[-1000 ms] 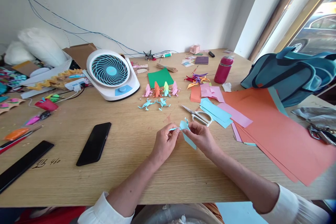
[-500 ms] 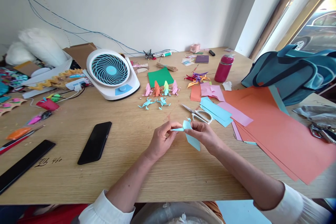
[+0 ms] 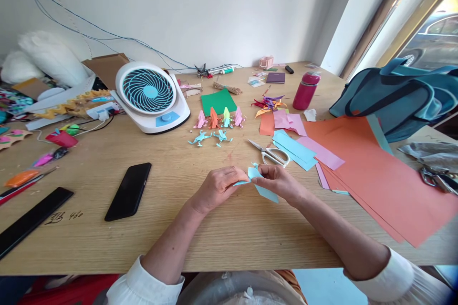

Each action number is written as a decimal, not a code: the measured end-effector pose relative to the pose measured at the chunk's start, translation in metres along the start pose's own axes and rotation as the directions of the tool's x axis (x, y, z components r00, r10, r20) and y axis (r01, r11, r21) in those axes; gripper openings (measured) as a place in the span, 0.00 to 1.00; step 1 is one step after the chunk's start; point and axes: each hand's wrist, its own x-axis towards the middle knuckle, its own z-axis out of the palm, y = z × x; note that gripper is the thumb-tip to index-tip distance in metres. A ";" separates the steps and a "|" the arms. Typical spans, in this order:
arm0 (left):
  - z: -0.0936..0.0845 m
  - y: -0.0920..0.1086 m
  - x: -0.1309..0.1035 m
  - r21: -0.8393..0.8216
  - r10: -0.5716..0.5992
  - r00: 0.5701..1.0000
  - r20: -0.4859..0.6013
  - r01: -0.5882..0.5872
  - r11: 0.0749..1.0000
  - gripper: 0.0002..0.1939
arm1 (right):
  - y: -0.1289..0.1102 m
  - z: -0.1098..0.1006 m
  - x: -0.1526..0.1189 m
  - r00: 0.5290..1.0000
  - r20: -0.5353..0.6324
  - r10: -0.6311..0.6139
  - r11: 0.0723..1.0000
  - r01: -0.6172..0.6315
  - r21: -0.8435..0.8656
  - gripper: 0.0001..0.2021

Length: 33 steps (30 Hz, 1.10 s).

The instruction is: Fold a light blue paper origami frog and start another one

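Between my two hands is a partly folded piece of light blue paper [image 3: 266, 193], with a broad flap hanging down to the right and a small curled tip at the top. My left hand [image 3: 218, 185] pinches a narrow folded part on its left side. With thumb and fingers, my right hand [image 3: 277, 182] grips the paper near its middle. Just beyond the right hand, white-handled scissors [image 3: 275, 156] lie on the table. Farther back, two light blue folded paper figures [image 3: 222, 137] lie in front of a row of pink, orange and green ones [image 3: 213, 118].
To the right are light blue strips [image 3: 295, 150], large orange sheets [image 3: 379, 176] and a teal bag [image 3: 390, 97]. A red bottle [image 3: 306, 90] stands behind them. On the left are a black phone [image 3: 129, 191], a white fan [image 3: 152, 97] and a black bar [image 3: 34, 219].
My left hand has turned over, its fingers now lying flatter across the folded part. The paper's lower flap has swung slightly to the right. The right hand keeps its grip.
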 end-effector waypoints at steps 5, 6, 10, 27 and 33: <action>-0.003 0.000 0.000 0.029 -0.009 1.000 0.022 0.008 1.000 0.11 | 0.000 0.001 0.001 0.997 -0.025 -0.075 0.989 0.071 -0.128 0.18; -0.003 0.000 0.000 0.035 -0.029 0.999 0.032 0.028 0.999 0.11 | -0.001 0.001 0.001 0.995 -0.033 -0.096 0.985 0.090 -0.150 0.18; 0.001 0.002 0.001 -0.027 -0.136 0.991 -0.014 0.136 0.990 0.09 | -0.006 0.004 0.000 0.988 -0.085 -0.130 0.978 0.114 -0.176 0.18; 0.013 0.006 0.003 -0.092 -0.281 0.958 -0.051 0.276 0.957 0.06 | 0.004 0.009 0.001 0.995 -0.088 -0.048 0.983 0.031 -0.182 0.14; 0.027 0.006 0.005 -0.378 -0.572 0.816 -0.082 0.505 0.775 0.04 | 0.008 0.011 0.003 0.978 -0.141 -0.154 0.959 0.113 -0.261 0.13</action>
